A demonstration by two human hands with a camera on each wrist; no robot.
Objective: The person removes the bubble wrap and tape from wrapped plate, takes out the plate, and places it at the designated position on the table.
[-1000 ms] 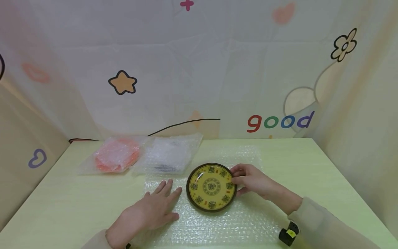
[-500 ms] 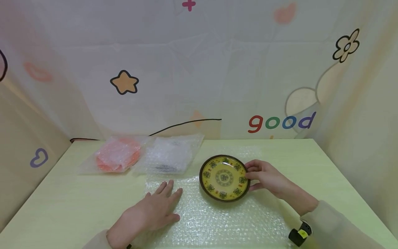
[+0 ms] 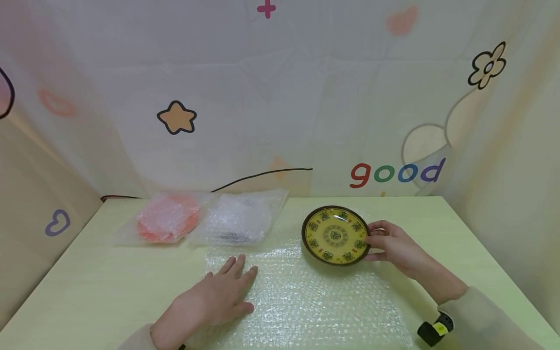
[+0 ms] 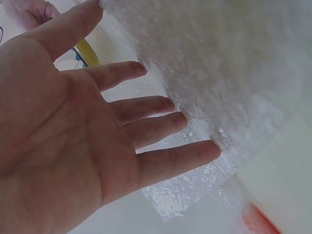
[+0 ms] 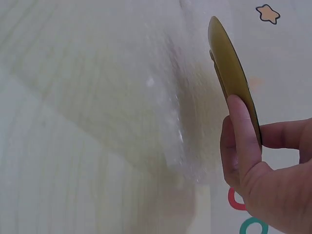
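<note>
A round yellow plate [image 3: 336,236] with a dark rim and dark patterns is gripped at its right edge by my right hand [image 3: 400,250]. In the right wrist view the plate [image 5: 228,63] appears edge-on, with fingers behind it and the thumb on the other face. It is held over the far right part of a sheet of bubble wrap [image 3: 315,306]. My left hand [image 3: 210,299] lies with spread fingers on the sheet's left part. From the left wrist, the palm of that hand [image 4: 73,131] shows, its straight fingertips touching the bubble wrap [image 4: 219,87].
At the back left of the table [image 3: 118,287] lie two bubble-wrapped bundles: a pinkish-red one [image 3: 168,218] and a whitish one [image 3: 238,218] beside it. A printed curtain [image 3: 245,107] hangs behind the table and along both sides.
My right hand has carried the plate to the right and away from me, lifting it off the middle of the bubble wrap. The left hand has stayed where it was.
</note>
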